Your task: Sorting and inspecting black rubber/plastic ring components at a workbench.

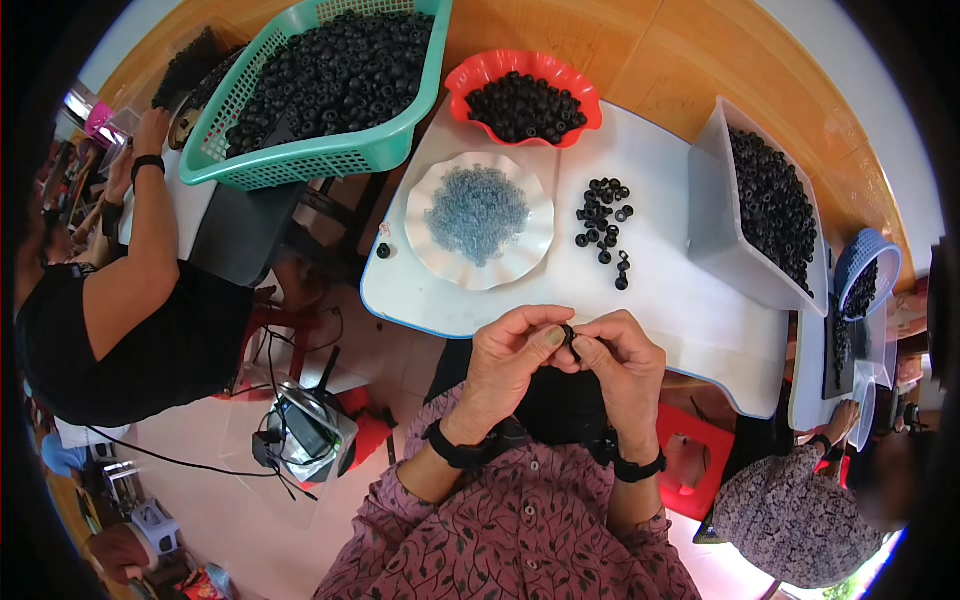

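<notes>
Both my hands meet in front of my chest, just off the near edge of the white table [660, 310]. Thumb and fingers of my left hand [515, 355] pinch a small black ring-like part [570, 340]. My right hand [625, 360] grips the same part from the other side, and the fingertips hide most of it. Beyond them a scalloped white plate [425, 250] carries a heap of small clear bluish rings [478, 212]. To its right several loose black parts [600, 215] lie on the tabletop, some showing a hole.
A red wavy-edged bowl [590, 112] and a green basket [375, 150], both with black parts, stand at the back. A grey-white bin [712, 205] of black parts is at right. One black part [384, 250] lies at the table's left edge. Co-workers sit at left [130, 340] and right [790, 515].
</notes>
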`<state>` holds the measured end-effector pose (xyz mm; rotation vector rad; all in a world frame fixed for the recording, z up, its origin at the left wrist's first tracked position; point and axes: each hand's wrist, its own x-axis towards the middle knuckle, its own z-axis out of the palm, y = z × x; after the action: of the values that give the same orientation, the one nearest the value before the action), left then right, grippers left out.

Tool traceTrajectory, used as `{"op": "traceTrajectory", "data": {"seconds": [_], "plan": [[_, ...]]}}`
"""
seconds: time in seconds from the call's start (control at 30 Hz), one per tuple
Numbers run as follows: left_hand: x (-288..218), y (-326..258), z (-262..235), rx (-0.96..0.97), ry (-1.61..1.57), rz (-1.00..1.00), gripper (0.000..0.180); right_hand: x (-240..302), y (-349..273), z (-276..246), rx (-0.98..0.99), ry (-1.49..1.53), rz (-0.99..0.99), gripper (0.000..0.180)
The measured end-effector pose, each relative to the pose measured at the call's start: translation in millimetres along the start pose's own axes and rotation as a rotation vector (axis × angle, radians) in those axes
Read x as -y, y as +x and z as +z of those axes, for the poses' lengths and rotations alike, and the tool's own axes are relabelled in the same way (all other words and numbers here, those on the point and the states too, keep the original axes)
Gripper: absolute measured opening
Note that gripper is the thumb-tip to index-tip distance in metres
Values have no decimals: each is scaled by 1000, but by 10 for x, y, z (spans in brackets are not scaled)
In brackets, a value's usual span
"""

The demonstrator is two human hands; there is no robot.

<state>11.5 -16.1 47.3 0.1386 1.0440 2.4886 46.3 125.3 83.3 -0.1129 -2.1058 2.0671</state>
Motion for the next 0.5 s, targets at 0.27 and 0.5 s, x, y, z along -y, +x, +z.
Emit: {"op": "traceTrajectory", "data": {"seconds": [0.27, 0.5], "plan": [[2, 14, -86, -7, 199, 50, 13, -1, 71, -80, 59, 25, 232, 9], [-5, 16, -176, 22, 206, -37, 13, -14, 51, 15, -37, 110, 310, 10]]}}
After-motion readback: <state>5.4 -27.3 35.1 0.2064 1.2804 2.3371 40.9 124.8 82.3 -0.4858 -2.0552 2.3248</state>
